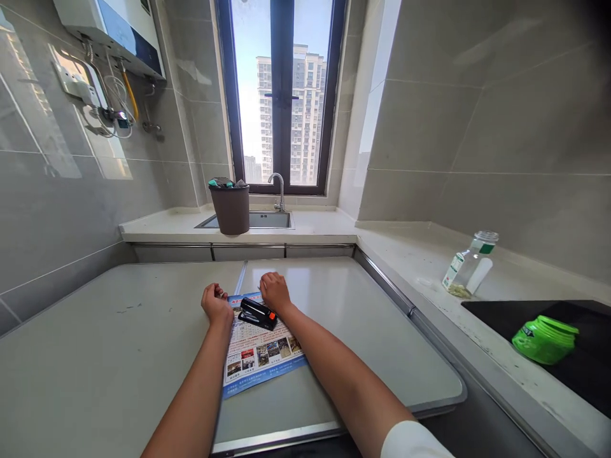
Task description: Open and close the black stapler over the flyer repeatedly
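Observation:
On the table lies a printed flyer [260,372] with a blue border, red text and small photos. A black stapler [258,313] with an orange-red spot at its near end rests on top of it, slanting. At the flyer's upper left edge, my left hand [217,304] is closed with its fingers curled inward; whatever may be in it is too small to make out. My right hand [275,291] is closed at the upper right edge, just beyond the stapler, its fingertips mostly hidden. Neither hand holds the stapler.
The pale table [119,356] stands against a counter [315,222] with a sink [270,220], faucet [280,191] and brown bin [231,210]. To the right are a glass bottle [470,267], a green jar [544,340] and a black cooktop [592,356].

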{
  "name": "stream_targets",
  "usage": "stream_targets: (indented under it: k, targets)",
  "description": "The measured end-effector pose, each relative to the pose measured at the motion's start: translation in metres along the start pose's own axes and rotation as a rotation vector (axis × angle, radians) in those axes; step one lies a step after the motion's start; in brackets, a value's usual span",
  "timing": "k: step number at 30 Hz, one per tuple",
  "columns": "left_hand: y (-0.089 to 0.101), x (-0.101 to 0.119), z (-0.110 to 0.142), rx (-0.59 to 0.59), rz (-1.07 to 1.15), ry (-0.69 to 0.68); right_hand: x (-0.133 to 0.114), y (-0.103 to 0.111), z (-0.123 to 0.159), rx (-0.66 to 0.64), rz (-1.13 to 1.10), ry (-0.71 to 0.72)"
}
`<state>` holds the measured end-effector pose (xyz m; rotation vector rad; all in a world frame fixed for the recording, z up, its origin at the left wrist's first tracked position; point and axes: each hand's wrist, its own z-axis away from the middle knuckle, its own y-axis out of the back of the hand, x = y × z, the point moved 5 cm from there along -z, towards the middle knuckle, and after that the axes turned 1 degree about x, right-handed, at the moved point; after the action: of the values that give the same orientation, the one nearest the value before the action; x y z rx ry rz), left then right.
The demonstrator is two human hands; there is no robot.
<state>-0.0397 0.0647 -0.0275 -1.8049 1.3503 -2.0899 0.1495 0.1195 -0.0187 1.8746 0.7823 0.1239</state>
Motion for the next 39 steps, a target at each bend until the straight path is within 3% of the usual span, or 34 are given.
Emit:
stream_targets:
  k: [3, 7, 10, 13, 16, 20, 24, 26, 29, 34, 36, 39]
  targets:
    - [0.001, -0.001, -0.002, -0.024, 0.026, 0.035, 0.04, 0.023, 0.017, -0.071, 0.052, -0.186]
    - [-0.002, -0.001, -0.002, -0.077, 0.048, 0.063, 0.098, 0.055, 0.047, -0.136, 0.09, -0.208]
    - [-0.006, -0.001, 0.0, -0.122, 0.062, 0.078, 0.118, 0.073, 0.07, -0.126, 0.089, -0.19]
    - [-0.008, 0.0, 0.001, -0.162, 0.089, 0.099, 0.095, 0.076, 0.09, -0.124, -0.031, 0.025]
    - [-0.009, 0.004, 0.002, -0.215, 0.111, 0.132, 0.057, 0.07, 0.11, -0.252, -0.176, 0.276]
    - [-0.012, 0.009, 0.005, -0.348, 0.171, 0.244, 0.034, 0.073, 0.126, -0.313, -0.17, 0.291]
    - [-0.016, 0.009, 0.009, -0.442, 0.285, 0.369, 0.043, 0.079, 0.124, -0.292, -0.206, 0.251]
    - [-0.017, 0.008, 0.011, -0.454, 0.301, 0.381, 0.066, 0.083, 0.116, -0.226, -0.215, 0.145]
    - [-0.018, 0.006, 0.013, -0.465, 0.306, 0.39, 0.125, 0.094, 0.104, -0.125, -0.125, -0.173]
    - [-0.019, 0.002, 0.013, -0.457, 0.27, 0.402, 0.217, 0.126, 0.118, 0.01, 0.025, -0.468]
    - [-0.02, 0.001, 0.013, -0.459, 0.261, 0.414, 0.239, 0.135, 0.13, 0.062, 0.067, -0.565]
    - [-0.02, 0.0, 0.014, -0.458, 0.266, 0.427, 0.252, 0.141, 0.14, 0.096, 0.08, -0.614]
